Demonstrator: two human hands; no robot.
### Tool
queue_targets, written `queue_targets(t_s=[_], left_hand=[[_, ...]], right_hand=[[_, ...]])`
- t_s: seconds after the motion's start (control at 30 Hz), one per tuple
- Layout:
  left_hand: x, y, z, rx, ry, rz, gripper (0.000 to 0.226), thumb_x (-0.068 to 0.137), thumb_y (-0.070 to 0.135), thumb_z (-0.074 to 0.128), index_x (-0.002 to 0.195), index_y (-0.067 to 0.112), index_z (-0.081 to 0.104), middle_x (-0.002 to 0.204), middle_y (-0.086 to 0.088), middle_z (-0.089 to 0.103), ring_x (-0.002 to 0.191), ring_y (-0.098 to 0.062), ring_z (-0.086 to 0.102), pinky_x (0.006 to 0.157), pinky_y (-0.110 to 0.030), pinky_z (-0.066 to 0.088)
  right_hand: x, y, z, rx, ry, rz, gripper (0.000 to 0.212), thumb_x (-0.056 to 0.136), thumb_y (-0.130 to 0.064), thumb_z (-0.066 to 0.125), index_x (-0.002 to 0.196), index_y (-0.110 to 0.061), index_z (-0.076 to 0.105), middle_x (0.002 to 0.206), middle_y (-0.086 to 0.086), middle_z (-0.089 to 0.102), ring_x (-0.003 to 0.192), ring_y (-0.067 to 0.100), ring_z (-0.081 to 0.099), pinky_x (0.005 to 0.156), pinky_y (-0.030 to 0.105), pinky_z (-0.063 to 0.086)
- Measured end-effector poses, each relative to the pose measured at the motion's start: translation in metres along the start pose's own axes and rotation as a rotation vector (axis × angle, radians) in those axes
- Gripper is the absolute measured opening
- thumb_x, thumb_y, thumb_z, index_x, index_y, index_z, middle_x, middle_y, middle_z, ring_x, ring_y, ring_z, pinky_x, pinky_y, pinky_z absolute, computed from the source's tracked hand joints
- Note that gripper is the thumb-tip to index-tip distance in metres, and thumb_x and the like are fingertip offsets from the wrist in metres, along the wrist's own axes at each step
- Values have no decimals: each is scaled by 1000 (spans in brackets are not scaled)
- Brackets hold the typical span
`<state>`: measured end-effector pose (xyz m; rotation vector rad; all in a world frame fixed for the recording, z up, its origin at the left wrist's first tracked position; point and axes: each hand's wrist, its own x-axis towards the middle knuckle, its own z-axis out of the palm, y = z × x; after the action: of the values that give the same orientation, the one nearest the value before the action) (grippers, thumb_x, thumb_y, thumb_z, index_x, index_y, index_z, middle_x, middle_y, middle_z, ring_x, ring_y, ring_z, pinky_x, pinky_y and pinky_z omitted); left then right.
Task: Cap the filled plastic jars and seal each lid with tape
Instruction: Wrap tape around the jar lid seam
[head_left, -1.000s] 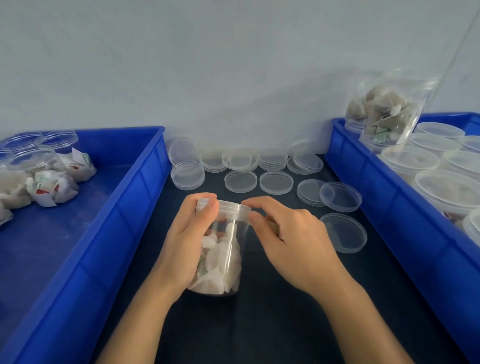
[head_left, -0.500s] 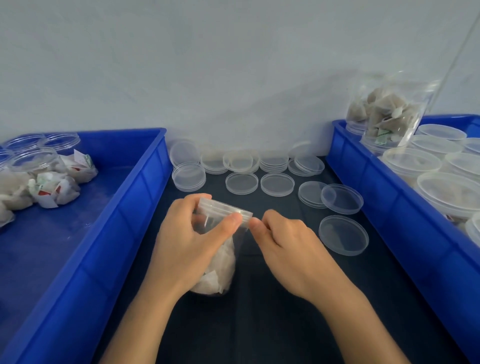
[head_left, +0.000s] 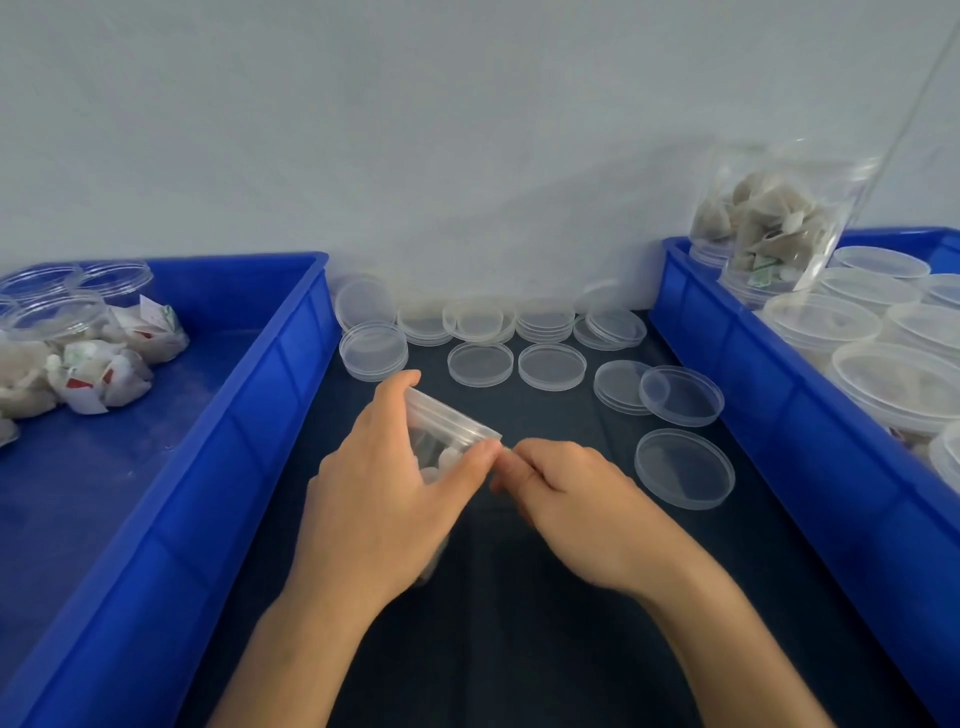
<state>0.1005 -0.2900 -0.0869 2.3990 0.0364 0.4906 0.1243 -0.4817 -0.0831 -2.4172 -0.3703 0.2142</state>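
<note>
At the far left a blue plastic bin (head_left: 171, 431) holds clear plastic jars lying on their sides (head_left: 62, 317) with white tea-bag sachets (head_left: 98, 379) showing at their mouths. Beside it, on the dark desk (head_left: 519, 623), loose clear round plastic lids (head_left: 480, 364) lie scattered and stacked along the pale wall.

Near the middle of the desk the left hand (head_left: 379, 499) wraps around a clear plastic jar filled with white sachets (head_left: 441, 447), thumb and fingers curled round its upper part; the jar is tilted, its capped top leaning away toward the right. The right hand (head_left: 576, 514) sits just beside it, fingers curled, its fingertips (head_left: 506, 465) pinched together and touching the left thumb at the edge of the jar's lid (head_left: 457, 413). Whether they pinch anything is too fine to tell.

To the right, a single lid (head_left: 684, 469) lies flat near the second blue plastic bin (head_left: 769, 431), which carries rows of capped clear jars (head_left: 893, 384) and one tall filled jar (head_left: 769, 228) standing higher at the back.
</note>
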Motion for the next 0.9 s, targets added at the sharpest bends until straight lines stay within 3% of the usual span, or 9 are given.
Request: queue_targets(t_s=[0.07,0.2,0.27,0.43,0.53,0.63,0.9], left_hand=[[1,-3,0,-30,-2,-15,91,72,96,51,148,52,27,135,23,58,115,-6,61,95,-44,57],[4,-8,-3,-101,-7,-43,93,69,103,47,147,55,30,132,25,60,109,1,62,98,-47,56],[5,-10,-5,-121,-13,-51,97,66,107,42,147,55,31,130,26,60,110,-1,62,98,-48,56],[6,-14,-4,-129,-30,-48,97,66,107,46,146,55,32,125,28,60,111,0,61,92,-38,55],[7,-12,-2,-101,-20,-26,101,62,109,44,145,53,32,117,33,57,104,7,59,79,-24,50],[7,-10,0,-83,-10,-10,102,61,109,43,144,51,32,112,38,52,100,10,57,74,-18,46],[3,-4,2,-77,15,-6,89,70,98,51,141,48,34,108,33,57,99,7,60,74,-16,47]], right_hand=[[0,2,-1,25,4,-8,45,108,-61,35,95,-32,68,95,-13,72,96,15,66,90,43,54],[1,6,-3,66,78,-48,43,107,-60,40,88,-30,64,76,-19,64,69,7,56,65,29,42],[1,5,-3,64,101,-78,45,106,-60,40,86,-26,61,70,-17,60,62,9,50,60,27,37],[-1,3,-2,76,158,-140,58,103,-64,44,80,-11,51,62,-5,45,55,10,36,56,30,34],[-1,2,-2,62,189,-163,61,102,-64,45,74,-10,41,57,-5,38,54,12,32,55,30,31],[-2,1,-1,36,220,-174,61,101,-63,45,72,-10,39,55,-4,38,53,13,32,55,28,29],[-4,-3,-2,-37,341,-215,56,96,-57,48,67,-10,38,56,5,40,58,28,37,53,32,30]])
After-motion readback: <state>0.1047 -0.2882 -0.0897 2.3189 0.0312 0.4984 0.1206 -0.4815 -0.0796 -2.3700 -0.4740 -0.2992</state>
